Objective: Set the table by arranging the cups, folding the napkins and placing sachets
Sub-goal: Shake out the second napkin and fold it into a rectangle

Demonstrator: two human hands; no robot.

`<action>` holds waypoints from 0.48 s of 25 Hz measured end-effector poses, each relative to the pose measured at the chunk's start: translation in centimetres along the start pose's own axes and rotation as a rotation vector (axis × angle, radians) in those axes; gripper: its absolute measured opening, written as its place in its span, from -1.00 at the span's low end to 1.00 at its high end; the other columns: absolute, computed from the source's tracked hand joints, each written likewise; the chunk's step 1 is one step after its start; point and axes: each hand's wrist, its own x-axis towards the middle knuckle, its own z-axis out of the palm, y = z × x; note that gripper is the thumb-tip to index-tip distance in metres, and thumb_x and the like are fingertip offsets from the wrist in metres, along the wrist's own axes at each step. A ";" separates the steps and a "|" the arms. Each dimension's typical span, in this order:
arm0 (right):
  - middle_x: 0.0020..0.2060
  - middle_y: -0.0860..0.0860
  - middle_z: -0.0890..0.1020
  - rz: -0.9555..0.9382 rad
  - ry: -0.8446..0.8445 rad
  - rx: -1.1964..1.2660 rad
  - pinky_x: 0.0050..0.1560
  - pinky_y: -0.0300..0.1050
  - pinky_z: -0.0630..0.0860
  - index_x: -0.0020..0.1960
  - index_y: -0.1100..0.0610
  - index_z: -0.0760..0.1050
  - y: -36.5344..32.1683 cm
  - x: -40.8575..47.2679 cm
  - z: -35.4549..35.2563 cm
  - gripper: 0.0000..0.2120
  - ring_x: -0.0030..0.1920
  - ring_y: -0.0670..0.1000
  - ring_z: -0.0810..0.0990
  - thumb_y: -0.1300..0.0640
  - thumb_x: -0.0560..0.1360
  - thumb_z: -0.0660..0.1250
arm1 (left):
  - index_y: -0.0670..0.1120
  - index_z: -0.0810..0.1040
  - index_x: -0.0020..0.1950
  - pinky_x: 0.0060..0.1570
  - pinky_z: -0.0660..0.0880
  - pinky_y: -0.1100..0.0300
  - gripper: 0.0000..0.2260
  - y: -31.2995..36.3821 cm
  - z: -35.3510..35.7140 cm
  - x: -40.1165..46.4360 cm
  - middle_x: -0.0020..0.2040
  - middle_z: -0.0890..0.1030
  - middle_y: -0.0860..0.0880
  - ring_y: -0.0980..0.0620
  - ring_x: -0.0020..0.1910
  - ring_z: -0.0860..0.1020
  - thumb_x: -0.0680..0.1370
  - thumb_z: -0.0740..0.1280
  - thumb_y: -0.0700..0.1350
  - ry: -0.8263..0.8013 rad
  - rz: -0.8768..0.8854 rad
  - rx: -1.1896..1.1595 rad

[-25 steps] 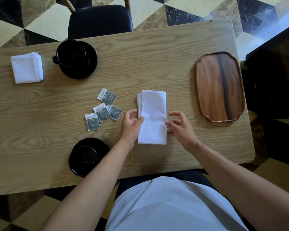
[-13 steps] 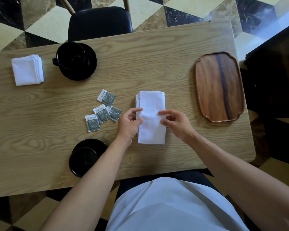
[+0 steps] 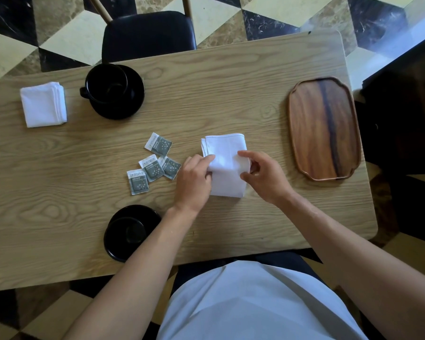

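Observation:
A white napkin (image 3: 225, 153), folded into a long strip, lies at the middle of the wooden table (image 3: 231, 77). My left hand (image 3: 194, 179) pinches its left edge and my right hand (image 3: 263, 176) pinches its right edge, lifting the near half up towards the far half. Several grey sachets (image 3: 155, 161) lie loose just left of my left hand. One black cup on a saucer (image 3: 114, 90) stands at the far left; another black cup on a saucer (image 3: 129, 231) stands at the near edge. A second napkin (image 3: 43, 104), folded square, lies far left.
A wooden tray (image 3: 324, 127) lies at the table's right end. A black chair (image 3: 147, 33) stands behind the far edge. A dark cabinet (image 3: 402, 119) is to the right of the table.
Both hands slid from the napkin's near sides up to its middle and took hold of its edges. The near half of the napkin has started to lift and fold away from me.

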 end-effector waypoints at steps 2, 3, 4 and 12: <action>-0.08 -0.06 0.56 -0.119 0.016 -0.165 0.04 -0.19 0.54 0.35 0.12 0.57 -0.5 0.1 -0.4 -0.53 -0.13 -0.10 0.56 0.32 0.46 0.48 | -0.24 0.64 0.20 -0.04 0.52 -0.05 -0.58 0.4 -0.4 0.2 -0.11 0.60 -0.19 -0.23 -0.08 0.54 0.36 0.39 -0.47 0.054 0.106 0.135; -0.08 -0.01 0.58 -0.204 0.046 -0.249 0.03 -0.04 0.57 0.34 0.15 0.58 -0.7 0.1 -0.8 -0.56 -0.12 -0.01 0.58 0.29 0.47 0.49 | -0.25 0.65 0.16 -0.05 0.53 -0.07 -0.60 0.5 -0.5 0.3 -0.13 0.58 -0.20 -0.24 -0.09 0.53 0.35 0.38 -0.48 0.097 0.137 0.176; -0.10 0.04 0.59 -0.295 0.099 -0.310 -0.01 0.05 0.58 0.30 0.17 0.61 -1.0 0.2 -1.1 -0.60 -0.13 0.06 0.59 0.28 0.47 0.49 | -0.25 0.66 0.11 -0.07 0.52 -0.09 -0.64 0.7 -0.7 0.6 -0.13 0.55 -0.21 -0.24 -0.10 0.52 0.35 0.37 -0.47 0.151 0.166 0.201; -0.08 0.16 0.55 -0.646 0.246 -0.524 -0.05 -0.03 0.49 -0.05 0.25 0.62 1.2 -0.4 -1.1 -0.82 -0.09 0.16 0.50 0.36 0.36 0.45 | -0.23 0.51 -0.13 0.05 0.46 -0.11 -0.84 -0.8 -0.1 0.5 0.02 0.58 -0.27 -0.27 0.08 0.51 0.36 0.32 -0.42 0.165 0.417 0.454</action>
